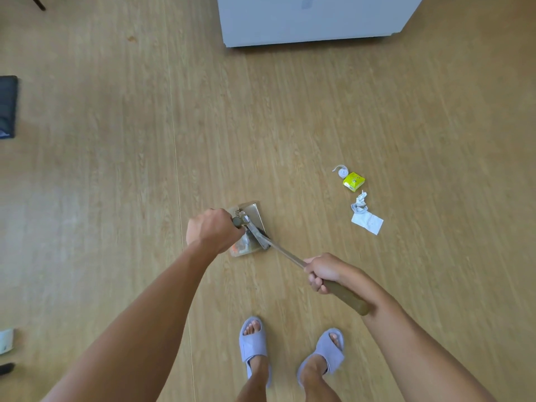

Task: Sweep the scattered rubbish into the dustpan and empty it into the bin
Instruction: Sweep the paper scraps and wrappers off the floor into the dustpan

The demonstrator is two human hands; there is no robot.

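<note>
Floor (116,169): wood-grain planks, matt sheen. Broom shaft (285,252): shiny metal; grip (346,297) matt brown. Dustpan (251,212): smooth, beige, plastic-looking. Rubbish: crumpled white paper (367,221), glossy yellow packet (353,181). Slippers (253,346): soft lilac.

Floor layout from my head camera

I see the dustpan (248,227) on the floor (116,169) ahead of my feet, rubbish (242,246) in it. To its right lie a carton (353,181), a crumpled tissue (359,203) and a paper (367,222). A cabinet (313,18) stands at the far edge.
</note>
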